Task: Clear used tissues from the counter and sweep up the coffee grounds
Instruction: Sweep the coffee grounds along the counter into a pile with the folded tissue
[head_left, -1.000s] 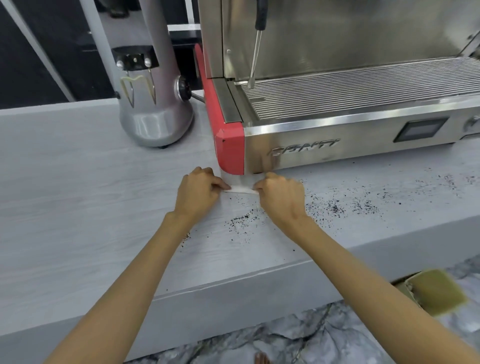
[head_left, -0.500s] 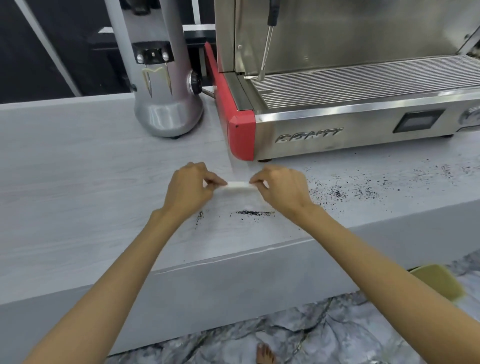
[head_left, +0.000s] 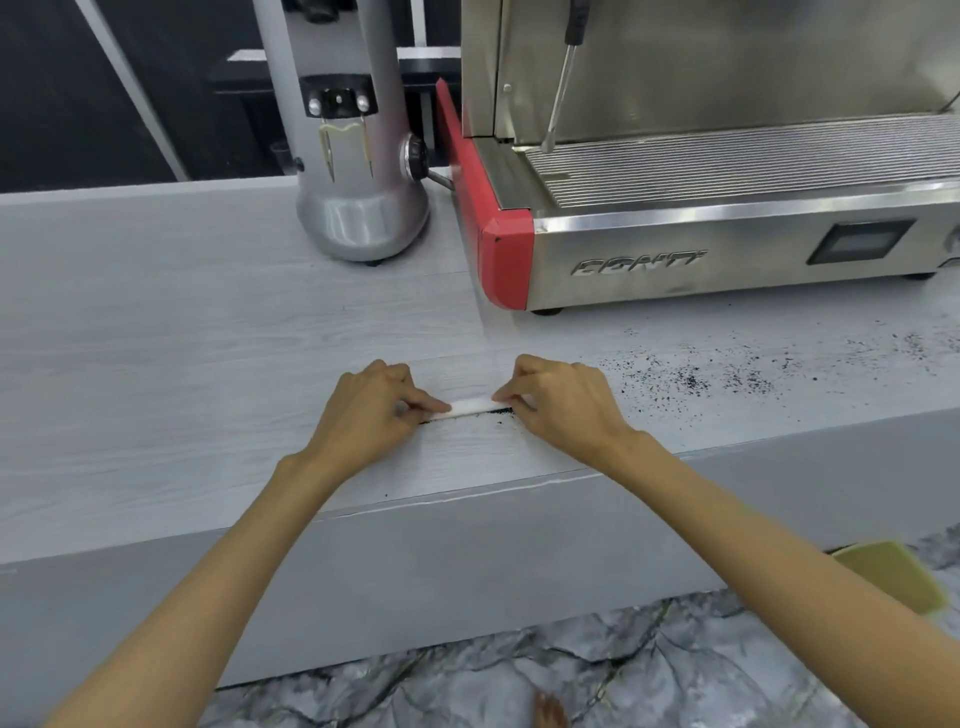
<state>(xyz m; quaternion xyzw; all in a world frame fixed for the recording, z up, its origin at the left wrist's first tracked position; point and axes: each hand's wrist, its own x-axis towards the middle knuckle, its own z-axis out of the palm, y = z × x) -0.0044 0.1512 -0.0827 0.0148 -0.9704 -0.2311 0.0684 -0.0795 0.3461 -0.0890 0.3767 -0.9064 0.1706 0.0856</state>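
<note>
A folded white tissue (head_left: 471, 405) is stretched flat between both hands on the grey wood-grain counter (head_left: 156, 364). My left hand (head_left: 371, 410) pinches its left end and my right hand (head_left: 563, 402) pinches its right end. A dark line of coffee grounds (head_left: 496, 413) is gathered along the tissue's near edge. More loose coffee grounds (head_left: 696, 382) lie scattered on the counter to the right of my right hand.
A steel espresso machine (head_left: 727, 249) with a red corner stands at the back right, a silver grinder (head_left: 358, 208) to its left. The counter's front edge (head_left: 467, 496) runs just below my hands. A yellow-green pad (head_left: 888, 574) lies low on the right above the marble floor.
Both hands have dragged the tissue toward the counter's front edge, away from the machine. The grounds have gathered into a dark line along the tissue's near edge.
</note>
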